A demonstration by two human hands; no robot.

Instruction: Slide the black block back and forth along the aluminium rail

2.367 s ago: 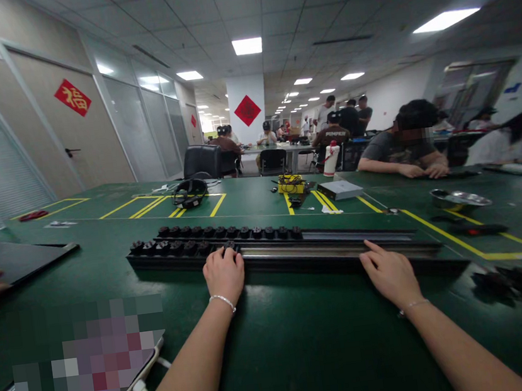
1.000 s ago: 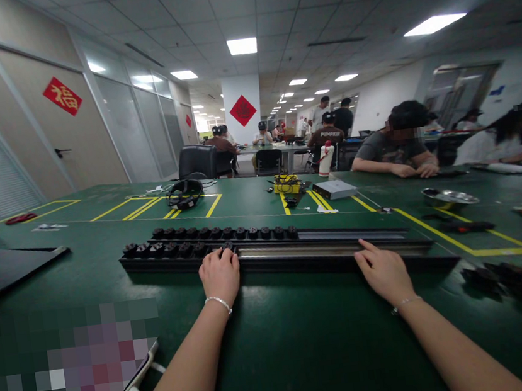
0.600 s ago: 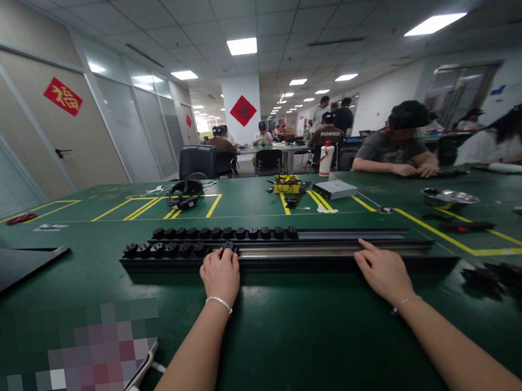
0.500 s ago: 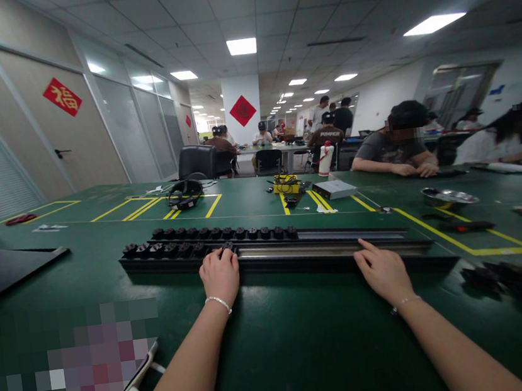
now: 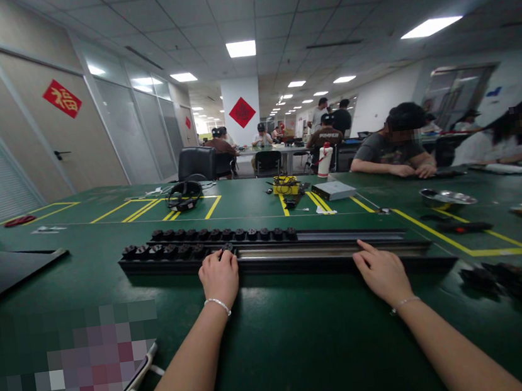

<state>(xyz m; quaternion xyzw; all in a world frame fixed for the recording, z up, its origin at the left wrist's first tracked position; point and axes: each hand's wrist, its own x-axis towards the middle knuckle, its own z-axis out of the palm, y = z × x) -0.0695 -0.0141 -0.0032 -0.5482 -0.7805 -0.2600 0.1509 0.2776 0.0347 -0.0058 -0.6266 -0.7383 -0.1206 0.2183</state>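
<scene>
Two long black tracks lie side by side across the green table. The front track [image 5: 297,257] has a bare metallic channel on its right half, and black socket-like modules [image 5: 170,251] in a row on its left half. The rear track [image 5: 351,233] carries a longer row of similar modules [image 5: 227,233]. My left hand [image 5: 220,276] is closed at the front track, its fingertips on the last black module [image 5: 228,248] of that row. Further right, my right hand [image 5: 385,274] grips the front track's near wall, with the index finger stretched over the channel.
A tablet-like device [image 5: 138,378] with a white cable lies at lower left, its screen blurred. Loose black parts [image 5: 504,283] lie at right, near a metal bowl [image 5: 449,196]. Beyond are a headset [image 5: 184,196], a yellow item [image 5: 286,185] and a grey box [image 5: 334,190]. People sit around.
The view has shifted very slightly. Both hands keep their places on the front track, and the modules look unchanged.
</scene>
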